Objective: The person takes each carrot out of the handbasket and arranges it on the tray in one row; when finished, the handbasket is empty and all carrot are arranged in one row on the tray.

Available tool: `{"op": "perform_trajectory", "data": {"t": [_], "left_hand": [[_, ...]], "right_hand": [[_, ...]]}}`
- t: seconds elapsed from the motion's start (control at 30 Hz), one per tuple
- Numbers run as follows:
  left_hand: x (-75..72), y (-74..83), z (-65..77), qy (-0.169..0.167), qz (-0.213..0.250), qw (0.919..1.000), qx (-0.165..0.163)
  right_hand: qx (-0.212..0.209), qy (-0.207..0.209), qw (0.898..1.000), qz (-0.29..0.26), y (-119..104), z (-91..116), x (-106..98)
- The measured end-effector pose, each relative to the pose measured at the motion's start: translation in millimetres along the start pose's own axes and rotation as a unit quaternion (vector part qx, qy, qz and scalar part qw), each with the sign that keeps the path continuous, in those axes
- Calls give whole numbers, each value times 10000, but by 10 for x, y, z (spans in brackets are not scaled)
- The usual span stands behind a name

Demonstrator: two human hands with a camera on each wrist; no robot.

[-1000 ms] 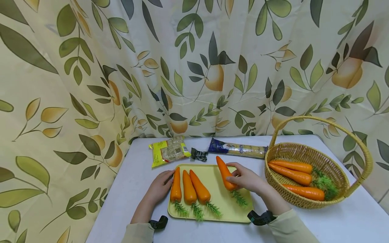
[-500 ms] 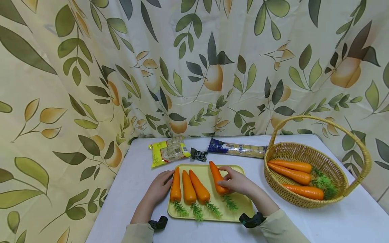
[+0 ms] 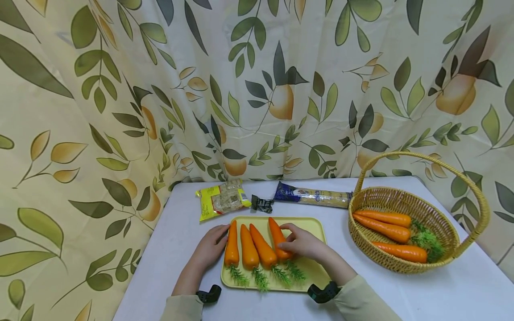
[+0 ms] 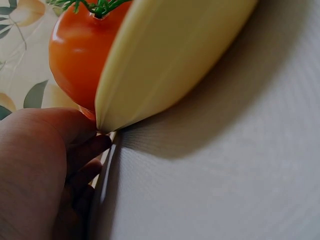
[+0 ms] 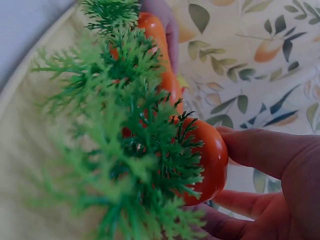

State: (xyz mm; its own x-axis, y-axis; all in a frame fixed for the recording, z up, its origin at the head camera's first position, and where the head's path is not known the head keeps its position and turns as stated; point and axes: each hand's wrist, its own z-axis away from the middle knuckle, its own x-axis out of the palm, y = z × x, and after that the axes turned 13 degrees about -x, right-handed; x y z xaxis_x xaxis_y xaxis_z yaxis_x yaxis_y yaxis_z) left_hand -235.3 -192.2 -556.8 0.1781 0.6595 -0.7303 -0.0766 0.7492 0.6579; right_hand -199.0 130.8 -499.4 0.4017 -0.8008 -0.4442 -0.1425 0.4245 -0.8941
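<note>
My left hand [image 3: 209, 245] grips the left rim of a yellow tray [image 3: 313, 227]; in the left wrist view its thumb lies at the rim and other fingers curl below. My right hand [image 3: 302, 243] holds an orange carrot [image 3: 275, 232] with a green leafy top, low over the tray or on it. In the right wrist view, thumb and fingers close around the thick end of that carrot [image 5: 214, 155]. To its left on the tray lie a slanted carrot [image 3: 262, 245], a middle carrot [image 3: 249, 247] and a carrot [image 3: 232, 245] beside my left hand. Tips point away from me.
A wicker basket [image 3: 363, 256] with a tall handle stands at the right, holding 3 carrots [image 3: 385, 229]. Behind the tray lie a yellow packet [image 3: 221, 200], a small black packet [image 3: 263, 204] and a long blue-ended packet [image 3: 313, 196]. A patterned curtain [image 3: 257, 89] hangs behind the table.
My right hand has moved left with the carrot and lowered it beside the other carrots on the tray. The left hand has stayed at the tray's rim.
</note>
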Motion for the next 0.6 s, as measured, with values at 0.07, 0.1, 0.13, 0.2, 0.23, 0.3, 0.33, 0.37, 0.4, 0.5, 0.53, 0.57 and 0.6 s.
{"op": "perform_trajectory", "data": {"t": [0.07, 0.1, 0.13, 0.2, 0.23, 0.3, 0.33, 0.37, 0.4, 0.5, 0.53, 0.57, 0.6], "left_hand": [[4, -5, -1, 7, -8, 10000, 13], [6, -6, -2, 10, -15, 10000, 11], [8, -8, -1, 18, -22, 10000, 24], [9, -7, -1, 15, -1, 10000, 23], [9, -6, 0, 21, -3, 10000, 24], [8, -3, 2, 21, 12, 10000, 19], [8, -4, 5, 23, 14, 10000, 31], [7, -1, 5, 21, 24, 10000, 20], [7, 0, 6, 27, 20, 10000, 19], [7, 0, 8, 54, 7, 10000, 5], [6, 0, 8, 56, 7, 10000, -5], [6, 1, 7, 57, 4, 10000, -23], [4, 0, 8, 55, 0, 10000, -28]], "right_hand": [[-30, -36, 9998, 176, -5, -6, 29], [-33, -53, 9997, 227, -13, -8, 42], [-32, -69, 9996, 264, -20, -10, 55], [-43, -103, 9993, 358, -35, -16, 77], [-50, -119, 9992, 387, -43, -19, 87], [-50, -129, 9989, 451, -56, -30, 104], [-41, -128, 9988, 477, -59, -36, 113], [-23, -122, 9987, 503, -65, -43, 121], [4, -113, 9987, 504, -73, -49, 128], [57, -127, 9985, 521, -86, -69, 154], [62, -133, 9985, 531, -88, -75, 164], [67, -138, 9984, 549, -93, -80, 172], [61, -143, 9982, 572, -97, -85, 181]]}}
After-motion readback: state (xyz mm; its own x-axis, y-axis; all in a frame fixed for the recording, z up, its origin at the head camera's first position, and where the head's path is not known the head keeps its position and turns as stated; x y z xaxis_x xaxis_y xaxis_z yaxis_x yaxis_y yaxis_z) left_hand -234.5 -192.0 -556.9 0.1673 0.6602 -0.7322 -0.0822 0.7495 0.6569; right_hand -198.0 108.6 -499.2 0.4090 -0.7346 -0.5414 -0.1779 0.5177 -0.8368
